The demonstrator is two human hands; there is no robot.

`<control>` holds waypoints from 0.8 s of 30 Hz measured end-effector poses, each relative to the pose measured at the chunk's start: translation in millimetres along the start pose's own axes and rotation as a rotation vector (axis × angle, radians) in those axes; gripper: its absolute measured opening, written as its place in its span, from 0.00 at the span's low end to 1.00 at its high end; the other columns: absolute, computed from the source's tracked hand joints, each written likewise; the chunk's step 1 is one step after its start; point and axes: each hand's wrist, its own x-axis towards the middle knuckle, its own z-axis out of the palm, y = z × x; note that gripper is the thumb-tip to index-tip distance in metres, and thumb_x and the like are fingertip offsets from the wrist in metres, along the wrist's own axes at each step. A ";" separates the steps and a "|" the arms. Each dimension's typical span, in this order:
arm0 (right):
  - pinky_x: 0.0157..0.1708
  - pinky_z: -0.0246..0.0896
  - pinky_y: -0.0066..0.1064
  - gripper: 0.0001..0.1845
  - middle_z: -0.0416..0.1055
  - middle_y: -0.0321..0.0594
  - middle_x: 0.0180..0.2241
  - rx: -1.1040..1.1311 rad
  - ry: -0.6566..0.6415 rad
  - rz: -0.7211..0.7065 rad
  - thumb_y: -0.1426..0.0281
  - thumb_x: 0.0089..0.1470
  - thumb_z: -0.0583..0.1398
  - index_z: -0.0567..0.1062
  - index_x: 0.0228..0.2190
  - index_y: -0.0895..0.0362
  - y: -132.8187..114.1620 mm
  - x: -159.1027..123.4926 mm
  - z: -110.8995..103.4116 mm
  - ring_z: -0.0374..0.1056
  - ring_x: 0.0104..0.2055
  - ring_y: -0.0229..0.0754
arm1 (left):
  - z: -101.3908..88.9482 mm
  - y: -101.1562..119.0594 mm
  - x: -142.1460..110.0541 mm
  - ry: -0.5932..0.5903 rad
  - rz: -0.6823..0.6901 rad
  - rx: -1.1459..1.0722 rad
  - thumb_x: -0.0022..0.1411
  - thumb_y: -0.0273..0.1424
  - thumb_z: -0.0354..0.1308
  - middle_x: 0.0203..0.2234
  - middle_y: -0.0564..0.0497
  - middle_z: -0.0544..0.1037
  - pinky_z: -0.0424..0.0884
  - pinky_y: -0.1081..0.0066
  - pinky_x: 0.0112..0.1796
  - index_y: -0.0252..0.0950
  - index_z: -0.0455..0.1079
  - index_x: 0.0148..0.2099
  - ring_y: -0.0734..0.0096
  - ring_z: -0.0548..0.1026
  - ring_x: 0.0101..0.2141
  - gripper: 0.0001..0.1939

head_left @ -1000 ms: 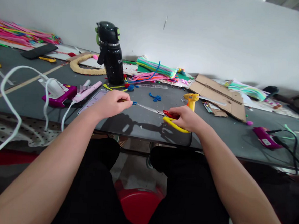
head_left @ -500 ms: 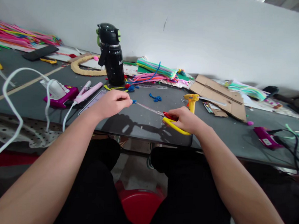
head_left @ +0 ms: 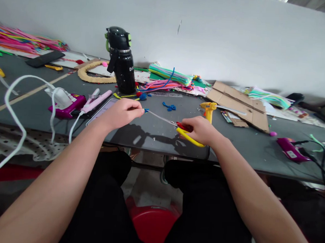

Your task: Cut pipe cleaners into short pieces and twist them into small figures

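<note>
My left hand is closed in a pinch on a short piece of blue pipe cleaner, most of it hidden by the fingers. My right hand grips a pair of scissors with red and yellow handles. Their blades point left, and the tips reach the blue piece at my left fingertips. Whether the blades are parted there is too small to tell. Beyond the scissors, a small bunch of blue pipe cleaner bits lies on the grey table.
A black bottle stands behind my left hand. A yellow glue gun is beyond my right hand, near cardboard. To the left lie a phone, a pink pen-like tool and a purple power strip with a white cable.
The scissor handles have shifted very slightly to the left. Both hands keep their holds, and the rest of the view has moved only a little with the camera.
</note>
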 end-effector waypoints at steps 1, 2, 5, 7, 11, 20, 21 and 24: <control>0.29 0.38 0.33 0.20 0.66 0.37 0.22 -0.009 0.008 0.005 0.52 0.52 0.61 0.68 0.23 0.55 0.1 0.0 -0.2 0.55 0.25 0.38 | 0.3 -0.3 0.1 -0.002 0.001 -0.002 0.59 0.40 0.56 0.20 0.53 0.68 0.56 0.69 0.27 0.37 0.68 0.27 0.72 0.63 0.25 0.14; 0.28 0.38 0.33 0.20 0.65 0.37 0.22 -0.020 0.013 0.008 0.52 0.52 0.61 0.68 0.23 0.55 0.5 0.0 -0.3 0.54 0.24 0.37 | 0.5 -0.5 0.1 -0.004 0.003 -0.002 0.59 0.40 0.55 0.21 0.53 0.68 0.56 0.69 0.27 0.37 0.68 0.27 0.72 0.63 0.25 0.14; 0.28 0.38 0.33 0.20 0.64 0.37 0.21 -0.052 0.012 0.008 0.53 0.52 0.61 0.66 0.22 0.55 1.8 -0.1 -0.4 0.53 0.24 0.37 | 1.2 -0.7 0.2 -0.002 0.007 0.008 0.60 0.40 0.55 0.21 0.54 0.67 0.55 0.69 0.27 0.37 0.68 0.27 0.72 0.62 0.25 0.14; 0.28 0.38 0.32 0.21 0.63 0.36 0.21 -0.054 0.013 -0.004 0.53 0.53 0.60 0.64 0.21 0.55 2.2 -0.1 -0.6 0.51 0.24 0.36 | 1.5 -0.6 0.3 0.000 0.004 0.013 0.60 0.39 0.56 0.21 0.54 0.66 0.54 0.69 0.27 0.37 0.67 0.27 0.73 0.61 0.25 0.14; 0.28 0.38 0.32 0.21 0.60 0.34 0.20 -0.013 0.005 -0.029 0.53 0.54 0.58 0.63 0.21 0.55 1.4 0.3 -0.5 0.50 0.24 0.35 | 1.8 -0.9 0.7 0.001 0.003 -0.003 0.61 0.39 0.55 0.21 0.54 0.66 0.54 0.69 0.27 0.37 0.67 0.27 0.72 0.61 0.25 0.14; 0.27 0.38 0.33 0.23 0.57 0.34 0.18 0.038 0.011 -0.039 0.53 0.56 0.56 0.62 0.19 0.56 -3.9 1.1 0.9 0.47 0.23 0.35 | 2.1 -4.9 1.5 -0.003 -0.004 0.008 0.62 0.40 0.55 0.21 0.53 0.66 0.53 0.69 0.27 0.37 0.67 0.26 0.72 0.61 0.25 0.15; 0.27 0.38 0.33 0.23 0.57 0.34 0.18 0.035 0.013 -0.039 0.53 0.57 0.55 0.62 0.19 0.56 -4.2 1.1 1.3 0.46 0.23 0.35 | 2.1 -5.3 1.6 -0.003 -0.004 0.008 0.62 0.40 0.55 0.21 0.53 0.66 0.53 0.69 0.27 0.37 0.67 0.26 0.72 0.61 0.25 0.15; 0.28 0.38 0.33 0.23 0.57 0.34 0.19 0.028 0.018 -0.056 0.53 0.57 0.55 0.63 0.19 0.56 -4.2 1.2 3.0 0.45 0.23 0.35 | 2.0 -6.2 1.8 0.000 -0.003 -0.002 0.61 0.40 0.56 0.21 0.53 0.66 0.53 0.69 0.28 0.37 0.67 0.26 0.72 0.61 0.25 0.15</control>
